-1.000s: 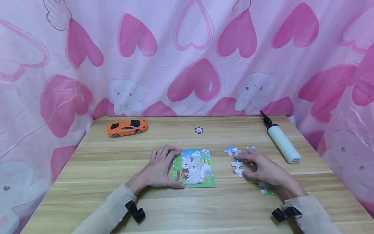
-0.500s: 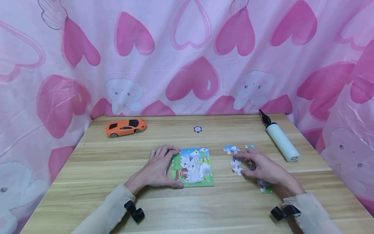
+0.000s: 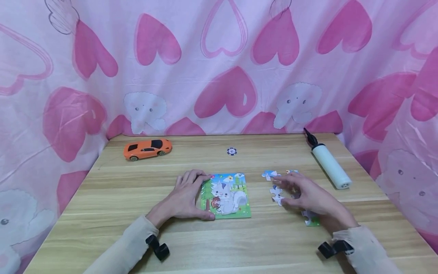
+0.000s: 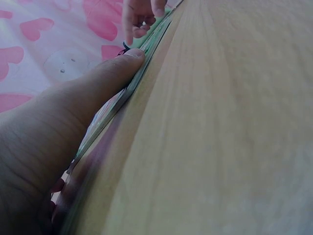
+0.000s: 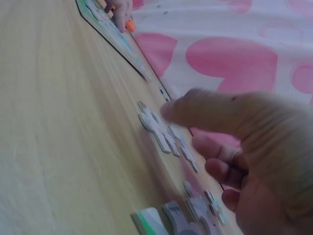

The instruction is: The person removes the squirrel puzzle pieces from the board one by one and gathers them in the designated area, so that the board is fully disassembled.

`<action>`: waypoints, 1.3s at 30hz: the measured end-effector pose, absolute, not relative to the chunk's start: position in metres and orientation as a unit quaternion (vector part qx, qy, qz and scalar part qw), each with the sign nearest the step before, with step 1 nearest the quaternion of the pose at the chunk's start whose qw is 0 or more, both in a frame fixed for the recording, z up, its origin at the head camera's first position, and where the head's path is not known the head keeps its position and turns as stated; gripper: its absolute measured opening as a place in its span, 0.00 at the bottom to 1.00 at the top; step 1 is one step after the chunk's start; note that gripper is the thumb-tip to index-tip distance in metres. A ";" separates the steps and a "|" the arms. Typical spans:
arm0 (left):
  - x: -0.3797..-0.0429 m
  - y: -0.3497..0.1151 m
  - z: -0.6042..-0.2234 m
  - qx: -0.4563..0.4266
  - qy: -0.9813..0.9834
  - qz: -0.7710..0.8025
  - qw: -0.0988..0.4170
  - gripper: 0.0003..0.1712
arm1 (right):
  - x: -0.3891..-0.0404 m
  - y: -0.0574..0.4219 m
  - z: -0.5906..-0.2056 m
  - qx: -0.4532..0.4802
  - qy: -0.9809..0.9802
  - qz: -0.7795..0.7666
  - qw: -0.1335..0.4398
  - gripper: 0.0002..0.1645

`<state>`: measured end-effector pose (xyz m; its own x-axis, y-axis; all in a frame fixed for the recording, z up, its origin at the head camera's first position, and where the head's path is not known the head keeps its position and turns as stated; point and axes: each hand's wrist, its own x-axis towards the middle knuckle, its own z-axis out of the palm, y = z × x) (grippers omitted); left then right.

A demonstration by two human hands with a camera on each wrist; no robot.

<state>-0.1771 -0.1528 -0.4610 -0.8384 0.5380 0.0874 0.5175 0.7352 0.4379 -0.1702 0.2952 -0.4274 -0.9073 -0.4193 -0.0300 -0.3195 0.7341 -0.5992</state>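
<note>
With our left hand spread at the left of the squirrel puzzle board, we hold its near and far left corners between thumb and forefinger, the board lying flat at the middle of the table. Our right hand hangs over the loose puzzle pieces to the right, fingers loosely bent and apart from the thumb, gripping nothing we can see; we cannot tell whether a fingertip touches a piece.

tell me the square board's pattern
The square board shows a pale squirrel against blue sky and greenery, clearest in the head view.
</note>
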 end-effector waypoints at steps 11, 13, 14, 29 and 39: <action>-0.177 -0.151 -0.460 0.284 0.933 0.221 0.029 0.77 | -0.170 0.271 -0.426 -0.204 0.907 -0.369 0.012 0.50; -0.177 -0.150 -0.460 0.284 0.932 0.222 0.030 0.77 | -0.172 0.264 -0.423 -0.203 0.907 -0.369 0.007 0.51; -0.177 -0.150 -0.460 0.284 0.932 0.225 0.030 0.77 | -0.172 0.259 -0.421 -0.204 0.906 -0.370 0.005 0.51; -0.179 -0.148 -0.461 0.288 0.930 0.226 0.033 0.76 | -0.174 0.186 -0.416 -0.247 0.873 -0.418 0.038 0.41; -0.179 -0.153 -0.460 0.284 0.932 0.223 0.031 0.76 | -0.170 0.163 -0.432 -0.310 0.853 -0.415 0.060 0.40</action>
